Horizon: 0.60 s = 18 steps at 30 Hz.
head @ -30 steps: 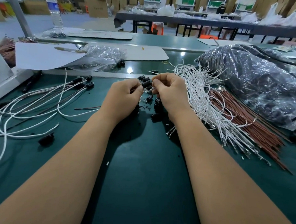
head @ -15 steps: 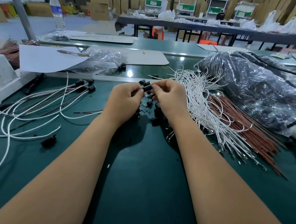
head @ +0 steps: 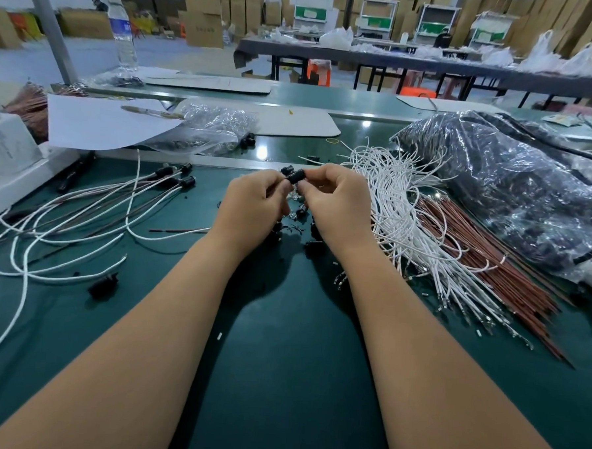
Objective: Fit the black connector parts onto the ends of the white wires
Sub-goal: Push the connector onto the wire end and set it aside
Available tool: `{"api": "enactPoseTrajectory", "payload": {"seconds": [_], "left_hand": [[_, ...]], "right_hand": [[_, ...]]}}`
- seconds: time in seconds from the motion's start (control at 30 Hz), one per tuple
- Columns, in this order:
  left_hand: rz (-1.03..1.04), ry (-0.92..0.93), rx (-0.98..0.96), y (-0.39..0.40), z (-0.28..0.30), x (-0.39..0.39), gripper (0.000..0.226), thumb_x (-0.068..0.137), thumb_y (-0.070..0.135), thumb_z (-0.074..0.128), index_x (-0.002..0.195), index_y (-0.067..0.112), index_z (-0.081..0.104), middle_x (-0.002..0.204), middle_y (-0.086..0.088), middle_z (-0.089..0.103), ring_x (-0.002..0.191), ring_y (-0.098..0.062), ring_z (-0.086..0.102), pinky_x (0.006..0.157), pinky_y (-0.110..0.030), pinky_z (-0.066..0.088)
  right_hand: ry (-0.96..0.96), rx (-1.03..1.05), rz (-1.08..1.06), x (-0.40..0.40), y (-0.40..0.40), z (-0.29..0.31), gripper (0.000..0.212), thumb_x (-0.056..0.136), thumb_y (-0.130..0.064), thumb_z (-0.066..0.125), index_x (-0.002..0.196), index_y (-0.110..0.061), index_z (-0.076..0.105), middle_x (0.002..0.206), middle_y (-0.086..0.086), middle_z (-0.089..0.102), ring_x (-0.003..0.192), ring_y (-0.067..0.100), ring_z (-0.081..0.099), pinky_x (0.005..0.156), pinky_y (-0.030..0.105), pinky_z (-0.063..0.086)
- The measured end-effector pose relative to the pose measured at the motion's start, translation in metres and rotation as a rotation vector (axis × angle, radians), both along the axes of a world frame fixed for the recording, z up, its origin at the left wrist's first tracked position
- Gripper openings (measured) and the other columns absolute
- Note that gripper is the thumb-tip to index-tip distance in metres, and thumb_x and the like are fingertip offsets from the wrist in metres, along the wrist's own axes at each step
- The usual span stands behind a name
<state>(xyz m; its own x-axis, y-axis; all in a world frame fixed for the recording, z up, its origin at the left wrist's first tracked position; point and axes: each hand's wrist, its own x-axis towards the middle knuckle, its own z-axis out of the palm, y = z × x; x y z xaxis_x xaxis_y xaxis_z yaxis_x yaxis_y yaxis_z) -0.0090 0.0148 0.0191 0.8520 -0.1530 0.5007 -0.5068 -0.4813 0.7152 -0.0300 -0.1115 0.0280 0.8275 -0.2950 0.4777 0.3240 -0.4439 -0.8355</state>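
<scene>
Both hands meet over the middle of the green table. My left hand (head: 254, 205) and my right hand (head: 336, 206) pinch one small black connector part (head: 295, 177) between their fingertips. Under the hands lies a small pile of loose black connector parts (head: 302, 212), partly hidden. A bundle of white wires (head: 401, 223) with metal terminals lies to the right of my right hand. On the left lie white wires with black connectors fitted (head: 183, 180).
Brown wires (head: 485, 258) lie beside the white bundle. A big plastic bag of black parts (head: 516, 187) fills the right side. A stray black part (head: 103, 284) sits front left. A smaller clear bag (head: 210, 130), white paper (head: 101, 121) and a water bottle (head: 123, 33) stand behind.
Both hands have stayed together on the black connector part, lifted slightly off the pile. The camera has tilted, so the scene has slid lower in view.
</scene>
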Motion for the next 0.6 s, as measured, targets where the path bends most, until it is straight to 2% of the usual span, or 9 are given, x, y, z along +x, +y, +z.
{"api": "enactPoseTrajectory", "payload": {"seconds": [0.13, 0.33, 0.47, 0.53, 0.6], "left_hand": [[-0.036, 0.029, -0.063, -0.001, 0.001, -0.001, 0.012, 0.097, 0.017, 0.053, 0.087, 0.018, 0.057, 0.067, 0.003, 0.070, 0.063, -0.012, 0.067, 0.068, -0.034, 0.056], [-0.035, -0.035, -0.072, 0.001, 0.003, 0.000, 0.010, 0.096, 0.014, 0.055, 0.094, 0.006, 0.061, 0.083, -0.010, 0.065, 0.078, -0.025, 0.059, 0.072, -0.037, 0.048], [-0.042, 0.005, -0.104, 0.003, 0.005, 0.000, 0.009, 0.095, 0.012, 0.058, 0.095, 0.007, 0.065, 0.073, -0.001, 0.066, 0.072, -0.024, 0.063, 0.070, -0.035, 0.051], [-0.080, 0.017, -0.077, 0.001, 0.007, 0.000, 0.011, 0.094, 0.007, 0.056, 0.099, 0.006, 0.066, 0.074, -0.012, 0.067, 0.069, -0.029, 0.060, 0.064, -0.033, 0.049], [-0.119, 0.023, -0.057, -0.001, 0.008, -0.001, 0.015, 0.094, 0.003, 0.054, 0.103, 0.006, 0.066, 0.078, -0.025, 0.064, 0.065, -0.024, 0.052, 0.061, -0.030, 0.042]], "right_hand": [[-0.070, -0.038, -0.036, 0.000, -0.001, 0.001, 0.010, 0.082, -0.006, 0.072, 0.090, -0.010, 0.075, 0.077, -0.003, 0.069, 0.071, 0.012, 0.064, 0.073, 0.029, 0.054], [-0.072, -0.034, -0.013, 0.000, 0.006, 0.000, 0.008, 0.082, -0.013, 0.073, 0.088, -0.009, 0.072, 0.074, -0.003, 0.068, 0.071, 0.013, 0.064, 0.074, 0.034, 0.054], [-0.045, -0.028, -0.001, 0.001, 0.009, -0.001, 0.010, 0.083, -0.017, 0.073, 0.087, -0.009, 0.069, 0.073, -0.003, 0.066, 0.069, 0.014, 0.062, 0.071, 0.033, 0.053], [-0.051, -0.009, -0.019, 0.001, 0.006, -0.001, 0.007, 0.084, -0.013, 0.071, 0.081, -0.013, 0.066, 0.069, -0.007, 0.063, 0.065, 0.011, 0.059, 0.068, 0.030, 0.051], [-0.062, 0.022, -0.039, 0.001, 0.002, -0.001, 0.011, 0.085, -0.011, 0.070, 0.079, -0.015, 0.063, 0.067, -0.009, 0.061, 0.062, 0.009, 0.057, 0.065, 0.027, 0.049]]}}
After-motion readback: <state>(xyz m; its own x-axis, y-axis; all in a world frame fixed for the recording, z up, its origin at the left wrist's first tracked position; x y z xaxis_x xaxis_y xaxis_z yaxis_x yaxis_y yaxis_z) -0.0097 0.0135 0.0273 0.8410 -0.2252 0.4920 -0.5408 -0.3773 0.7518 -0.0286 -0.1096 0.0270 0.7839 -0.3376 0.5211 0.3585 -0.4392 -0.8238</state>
